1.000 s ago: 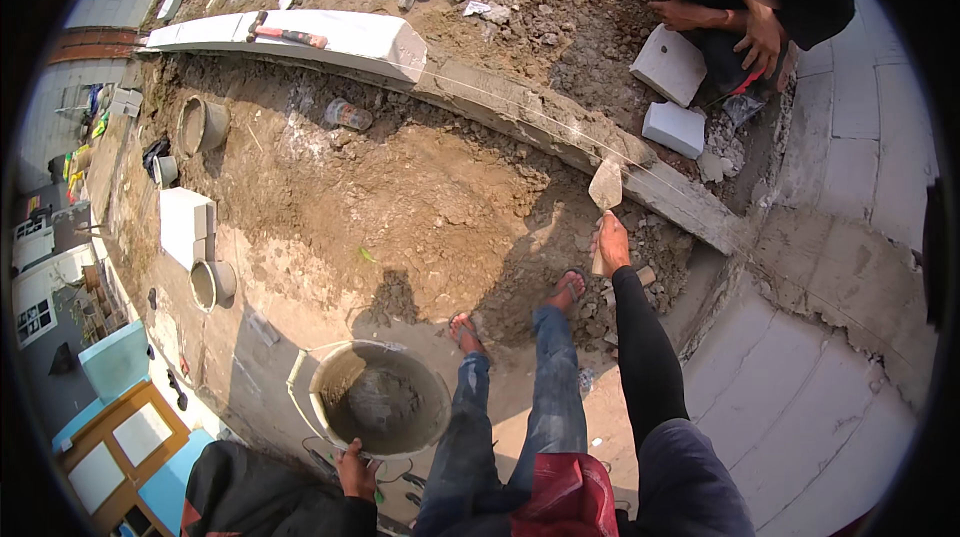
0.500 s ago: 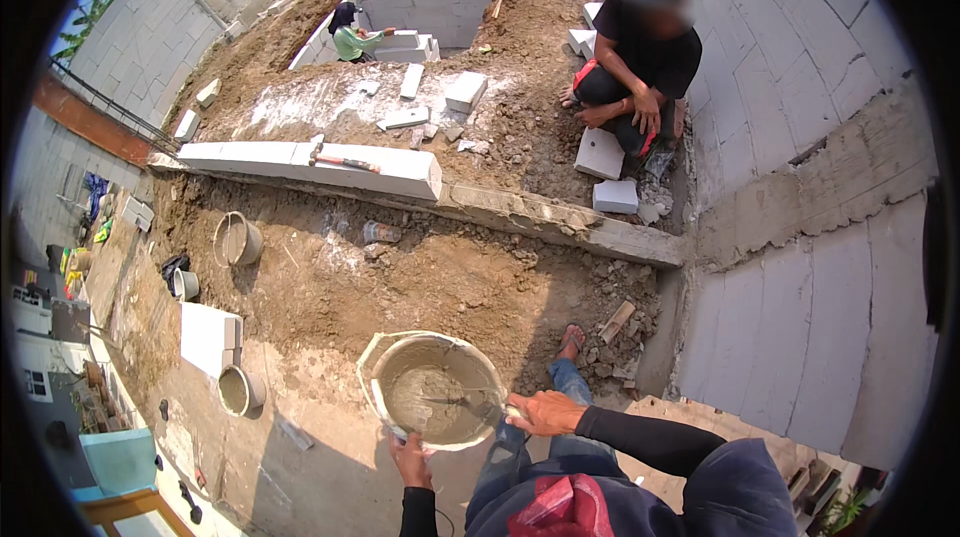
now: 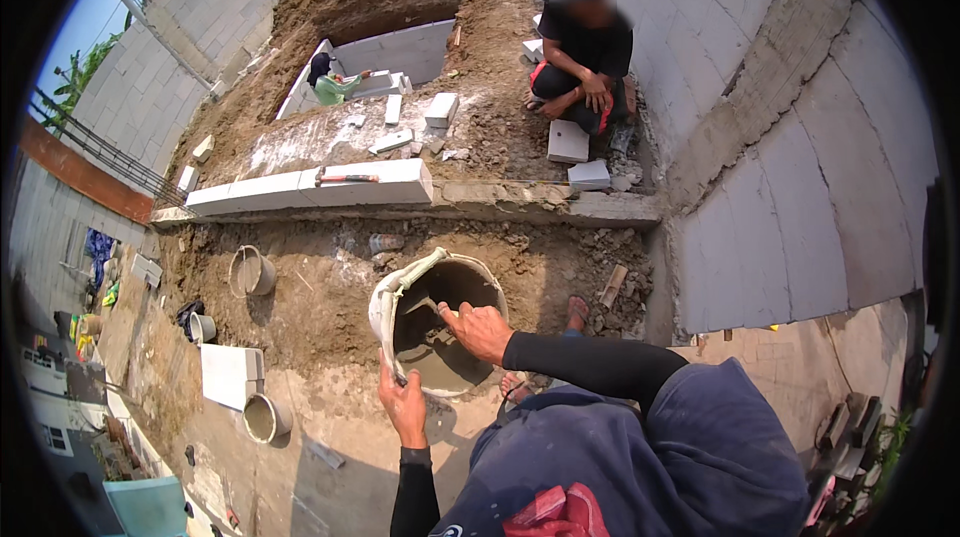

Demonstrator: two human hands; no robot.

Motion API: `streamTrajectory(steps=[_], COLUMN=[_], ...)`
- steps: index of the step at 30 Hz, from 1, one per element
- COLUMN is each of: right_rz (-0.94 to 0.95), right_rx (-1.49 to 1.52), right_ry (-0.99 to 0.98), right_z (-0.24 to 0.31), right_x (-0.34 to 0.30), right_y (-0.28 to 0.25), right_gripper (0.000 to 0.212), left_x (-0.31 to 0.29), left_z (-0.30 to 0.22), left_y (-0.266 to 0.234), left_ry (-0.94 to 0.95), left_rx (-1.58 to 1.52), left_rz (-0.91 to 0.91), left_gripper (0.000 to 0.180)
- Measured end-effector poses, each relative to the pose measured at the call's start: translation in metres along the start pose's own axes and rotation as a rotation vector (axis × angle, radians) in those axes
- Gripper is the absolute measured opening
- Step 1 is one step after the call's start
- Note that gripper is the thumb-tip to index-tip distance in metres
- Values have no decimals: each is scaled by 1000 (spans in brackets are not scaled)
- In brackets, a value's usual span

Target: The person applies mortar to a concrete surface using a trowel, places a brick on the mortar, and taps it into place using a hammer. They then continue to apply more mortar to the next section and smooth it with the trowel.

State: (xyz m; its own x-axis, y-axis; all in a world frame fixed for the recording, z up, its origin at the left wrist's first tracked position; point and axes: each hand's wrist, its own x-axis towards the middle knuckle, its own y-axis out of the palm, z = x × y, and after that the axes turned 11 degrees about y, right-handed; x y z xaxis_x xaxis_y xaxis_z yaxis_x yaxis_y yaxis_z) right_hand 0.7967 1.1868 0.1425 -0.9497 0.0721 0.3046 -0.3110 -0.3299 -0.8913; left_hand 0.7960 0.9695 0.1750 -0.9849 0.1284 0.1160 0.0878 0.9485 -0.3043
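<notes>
In front of me a large pale bucket (image 3: 384, 309) is tilted, its mouth facing me. Wet grey mortar (image 3: 452, 365) lies in its lower part. My left hand (image 3: 404, 403) grips the bucket's near left rim. Over the opening, my right hand (image 3: 480, 333) is closed round the handle of a trowel (image 3: 424, 304). The trowel reaches toward the inner left wall of the bucket; its blade is partly lost in shadow.
Beyond the bucket runs a low white block wall (image 3: 300, 189) with a hammer (image 3: 345, 177) on it. A person (image 3: 585, 57) squats at the right; another person (image 3: 332, 85) works in a pit. Smaller buckets (image 3: 268, 419) and stacked blocks (image 3: 232, 377) stand at left.
The bucket has gone from nearly level to tilted. My right hand has moved left and forward over the mouth with the trowel. My left hand stays at the rim.
</notes>
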Motion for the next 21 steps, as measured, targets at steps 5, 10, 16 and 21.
streamTrajectory(steps=[5, 10, 16, 21], right_rz=[400, 211, 84, 316], right_rx=[-132, -136, -201, -168], right_ry=[-80, 49, 99, 288], right_z=[-18, -15, -6, -22], right_x=[-22, -6, 34, 28], right_y=[-7, -8, -15, -8], right_gripper=[27, 17, 11, 16], left_x=[2, -8, 8, 28], left_z=[-8, -5, 12, -30], left_y=[6, 8, 8, 19], left_ry=[-2, 12, 184, 85], left_rx=[-87, 70, 90, -78], left_rz=[-67, -52, -22, -4], left_gripper=[55, 67, 66, 65])
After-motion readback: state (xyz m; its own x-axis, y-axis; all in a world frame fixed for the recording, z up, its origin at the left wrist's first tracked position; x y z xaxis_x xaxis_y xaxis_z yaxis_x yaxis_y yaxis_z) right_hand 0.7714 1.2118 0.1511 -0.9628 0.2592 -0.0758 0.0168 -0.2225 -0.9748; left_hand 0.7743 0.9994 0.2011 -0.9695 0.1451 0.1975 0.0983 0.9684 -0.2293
